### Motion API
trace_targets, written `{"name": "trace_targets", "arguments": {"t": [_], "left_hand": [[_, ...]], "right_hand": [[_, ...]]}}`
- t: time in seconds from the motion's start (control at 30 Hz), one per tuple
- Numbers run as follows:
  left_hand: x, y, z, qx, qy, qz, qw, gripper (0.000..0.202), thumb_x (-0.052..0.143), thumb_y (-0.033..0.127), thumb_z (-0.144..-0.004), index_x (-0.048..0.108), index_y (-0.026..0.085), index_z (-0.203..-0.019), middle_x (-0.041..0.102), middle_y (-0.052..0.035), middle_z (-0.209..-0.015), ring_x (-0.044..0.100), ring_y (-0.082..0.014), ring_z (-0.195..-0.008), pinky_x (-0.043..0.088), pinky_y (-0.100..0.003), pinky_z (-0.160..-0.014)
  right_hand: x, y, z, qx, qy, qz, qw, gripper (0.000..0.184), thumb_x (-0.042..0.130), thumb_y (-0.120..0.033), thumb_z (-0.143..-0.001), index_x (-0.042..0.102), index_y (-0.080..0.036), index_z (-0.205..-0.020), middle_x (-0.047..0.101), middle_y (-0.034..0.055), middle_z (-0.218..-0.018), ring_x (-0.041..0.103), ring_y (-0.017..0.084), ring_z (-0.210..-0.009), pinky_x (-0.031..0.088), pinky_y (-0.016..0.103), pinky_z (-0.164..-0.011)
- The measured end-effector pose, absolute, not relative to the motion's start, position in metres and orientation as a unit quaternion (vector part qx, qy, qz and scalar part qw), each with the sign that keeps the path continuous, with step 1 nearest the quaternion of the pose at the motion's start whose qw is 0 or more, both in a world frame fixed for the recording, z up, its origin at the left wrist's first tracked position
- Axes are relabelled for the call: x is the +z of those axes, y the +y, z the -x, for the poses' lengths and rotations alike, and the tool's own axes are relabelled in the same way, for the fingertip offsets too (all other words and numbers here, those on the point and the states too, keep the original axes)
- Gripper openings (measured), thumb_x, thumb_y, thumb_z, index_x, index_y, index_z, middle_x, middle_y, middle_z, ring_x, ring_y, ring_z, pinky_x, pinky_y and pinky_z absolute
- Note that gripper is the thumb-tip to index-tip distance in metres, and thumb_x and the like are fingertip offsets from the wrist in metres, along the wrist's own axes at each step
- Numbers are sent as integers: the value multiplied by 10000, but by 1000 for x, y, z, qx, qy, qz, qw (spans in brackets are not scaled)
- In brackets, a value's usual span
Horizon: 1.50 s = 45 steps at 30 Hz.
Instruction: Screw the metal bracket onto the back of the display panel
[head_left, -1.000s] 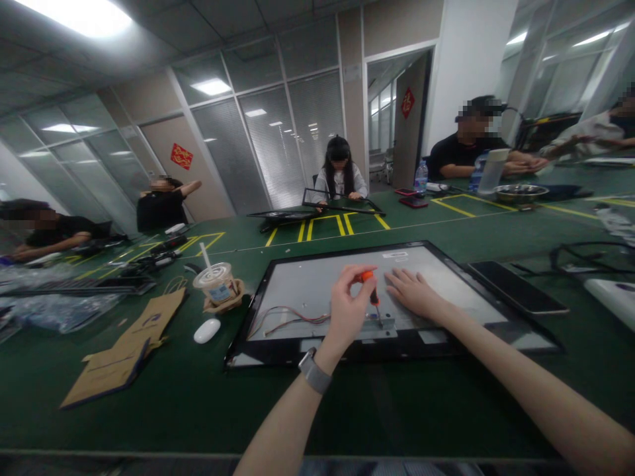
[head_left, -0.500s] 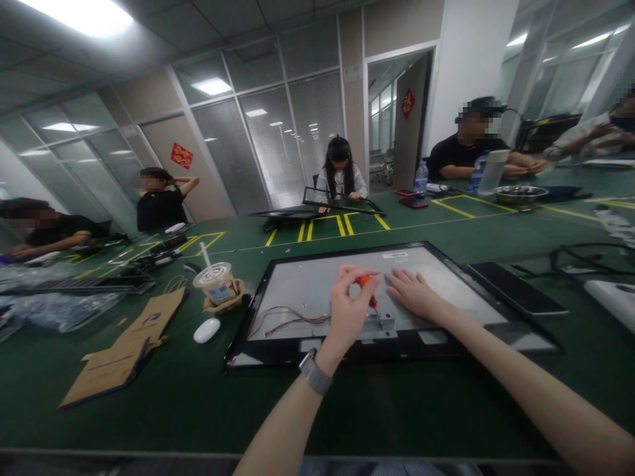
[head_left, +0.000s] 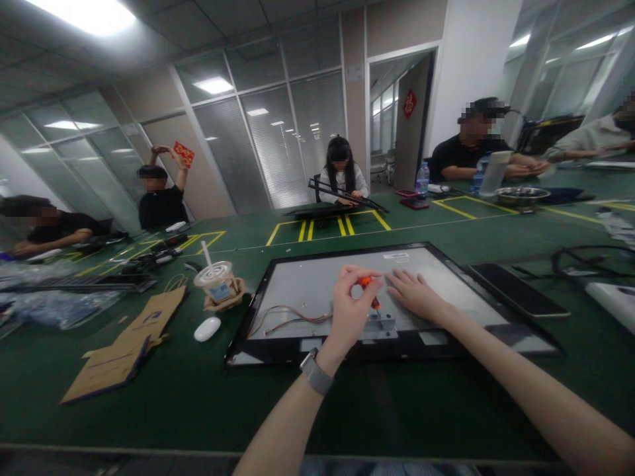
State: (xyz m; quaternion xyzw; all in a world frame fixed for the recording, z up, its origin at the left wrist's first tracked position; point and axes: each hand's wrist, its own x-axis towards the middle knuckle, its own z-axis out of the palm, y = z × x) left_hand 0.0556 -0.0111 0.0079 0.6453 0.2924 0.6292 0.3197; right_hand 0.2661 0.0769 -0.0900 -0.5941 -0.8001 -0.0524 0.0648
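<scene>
In front of me a display panel (head_left: 302, 281) with a black frame lies flat, its grey back facing up. My left hand (head_left: 351, 301), with a watch (head_left: 316, 370) on the wrist, is closed around the orange handle of a screwdriver (head_left: 368, 283). The shaft points down at a metal bracket (head_left: 388, 322) near the panel's front edge; the tip's exact contact is too small to make out. My right hand (head_left: 417, 296) lies flat on the grey back, fingers spread, just right of the screwdriver. Thin wires (head_left: 292, 314) run across the panel left of the bracket.
Left of the panel are a drink cup (head_left: 218, 283) in a carrier, a white mouse (head_left: 207, 328) and a paper bag (head_left: 131, 344). A black phone (head_left: 518, 289) and a cable (head_left: 590, 258) lie to the right. Across the green table a person (head_left: 342, 173) handles a black frame (head_left: 347, 195).
My hands and the panel stay nearly in place. Opposite me, the person's black frame has shifted and tilted. A person at the left has raised both arms overhead.
</scene>
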Motion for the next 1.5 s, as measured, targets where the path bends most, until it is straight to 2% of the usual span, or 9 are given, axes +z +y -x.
{"name": "trace_targets", "arguments": {"t": [0.17,0.27,0.47,0.63,0.73,0.93,1.17,1.4,1.5], "left_hand": [[11,-13,-54,615,273,-653,349,295,460,258,-969,735,208,-1064,620,-83,-1113,586,-189,-1035,469,-322,-920],[10,-12,-54,603,262,-651,379,285,491,280,-963,710,202,-1127,660,-88,-1055,615,-188,-961,491,-326,-873],[8,-10,-54,624,293,-649,323,134,655,272,-874,761,208,-926,557,-38,-895,555,-140,-795,480,-280,-768],[11,-13,-54,618,280,-646,350,275,477,253,-968,740,226,-1044,610,-62,-1033,580,-167,-950,460,-298,-860],[11,-12,-54,612,273,-644,369,287,462,259,-976,715,213,-1103,640,-66,-985,597,-173,-936,466,-300,-854],[8,-11,-55,632,312,-638,309,139,661,294,-870,745,192,-914,534,-20,-842,533,-135,-761,460,-268,-743],[11,-13,-54,618,305,-663,293,302,431,243,-985,715,196,-1077,593,-65,-1006,576,-165,-902,460,-301,-835],[9,-13,-55,637,355,-649,216,157,615,295,-904,733,196,-937,521,-28,-866,548,-157,-824,464,-290,-802],[9,-15,-54,626,346,-659,234,239,522,303,-957,736,196,-959,515,-43,-932,553,-158,-857,467,-296,-822]], "right_hand": [[-91,77,-266,-49,-799,596,65,598,212,-420,-975,416,-195,-1490,398,167,-1541,353,364,-1399,305,622,-1080],[-89,76,-265,-54,-799,596,58,590,226,-422,-978,418,-196,-1488,393,167,-1544,356,365,-1397,314,615,-1076],[-88,75,-265,-71,-799,596,49,578,222,-432,-993,427,-201,-1482,411,162,-1535,371,356,-1391,324,591,-1077],[-86,75,-264,-56,-796,601,49,590,207,-436,-993,411,-197,-1493,397,158,-1544,353,353,-1401,311,593,-1086],[-86,75,-263,-53,-793,605,53,583,225,-429,-988,421,-199,-1487,396,155,-1545,345,353,-1405,306,595,-1089],[-86,74,-263,-61,-797,600,49,582,225,-408,-990,419,-176,-1487,400,167,-1540,358,359,-1396,317,595,-1081],[-87,74,-263,-57,-798,597,59,601,205,-410,-985,422,-158,-1486,401,181,-1536,358,371,-1393,319,614,-1073],[-87,75,-263,-49,-794,602,67,591,228,-409,-980,424,-179,-1488,412,169,-1532,349,365,-1400,298,609,-1089],[-86,74,-263,-50,-794,603,60,594,219,-409,-983,422,-169,-1488,408,172,-1534,353,367,-1397,302,605,-1088]]}}
